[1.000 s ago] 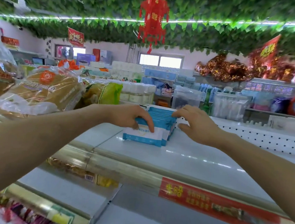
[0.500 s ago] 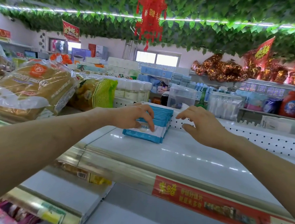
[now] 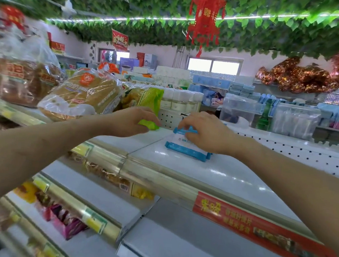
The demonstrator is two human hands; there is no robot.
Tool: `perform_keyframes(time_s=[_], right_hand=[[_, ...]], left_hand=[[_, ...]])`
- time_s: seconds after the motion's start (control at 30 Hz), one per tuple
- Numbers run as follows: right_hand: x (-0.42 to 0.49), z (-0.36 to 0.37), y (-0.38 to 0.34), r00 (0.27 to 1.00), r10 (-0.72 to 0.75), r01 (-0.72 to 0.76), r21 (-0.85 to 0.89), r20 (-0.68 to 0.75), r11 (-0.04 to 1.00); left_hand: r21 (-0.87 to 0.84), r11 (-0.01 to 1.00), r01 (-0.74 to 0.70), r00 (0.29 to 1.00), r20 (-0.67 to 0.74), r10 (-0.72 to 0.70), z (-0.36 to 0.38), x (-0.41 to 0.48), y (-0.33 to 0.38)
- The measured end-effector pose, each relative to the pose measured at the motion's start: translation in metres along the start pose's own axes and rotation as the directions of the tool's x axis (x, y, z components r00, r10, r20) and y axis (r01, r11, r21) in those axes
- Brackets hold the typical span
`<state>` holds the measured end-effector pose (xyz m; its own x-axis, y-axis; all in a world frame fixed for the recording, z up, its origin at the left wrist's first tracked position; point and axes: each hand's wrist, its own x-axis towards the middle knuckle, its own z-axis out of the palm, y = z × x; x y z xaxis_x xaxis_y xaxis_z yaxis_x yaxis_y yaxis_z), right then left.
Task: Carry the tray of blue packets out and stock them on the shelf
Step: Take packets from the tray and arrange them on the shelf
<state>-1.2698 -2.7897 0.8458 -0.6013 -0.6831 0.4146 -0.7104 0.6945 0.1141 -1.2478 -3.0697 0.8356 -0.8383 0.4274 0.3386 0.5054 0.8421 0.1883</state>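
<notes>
Over at the left end of the shelf (image 3: 233,175) there's a bagged bread loaf (image 3: 79,95) and a green bag (image 3: 146,100). The left hand (image 3: 131,122) hangs right at that bag's lower corner with its fingers curled down, but I honestly can't tell if it's gripping it. Just right of that, the blue packets (image 3: 185,146) stand in a row toward the shelf's back edge, and the right hand (image 3: 204,132) has its fingers curled over the tops of the front ones.
</notes>
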Motion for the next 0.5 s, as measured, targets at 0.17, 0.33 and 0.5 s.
perform_keyframes(time_s=[0.17, 0.33, 0.5], right_hand=[[0.041, 0.016, -0.064, 0.979, -0.204, 0.205, 0.120, -0.021, 0.971], [0.057, 0.042, -0.156, 0.903, -0.429, 0.424, 0.246, -0.033, 0.872], [0.029, 0.099, -0.247, 0.770, -0.638, 0.574, 0.412, 0.023, 0.708]], left_hand=[[0.079, 0.971, 0.224, 0.973, -0.077, -0.218, -0.019, -0.083, -0.004], [0.104, 0.861, 0.497, 0.867, -0.109, -0.487, -0.022, -0.178, 0.002], [0.055, 0.675, 0.736, 0.675, -0.132, -0.726, 0.018, -0.294, 0.028]])
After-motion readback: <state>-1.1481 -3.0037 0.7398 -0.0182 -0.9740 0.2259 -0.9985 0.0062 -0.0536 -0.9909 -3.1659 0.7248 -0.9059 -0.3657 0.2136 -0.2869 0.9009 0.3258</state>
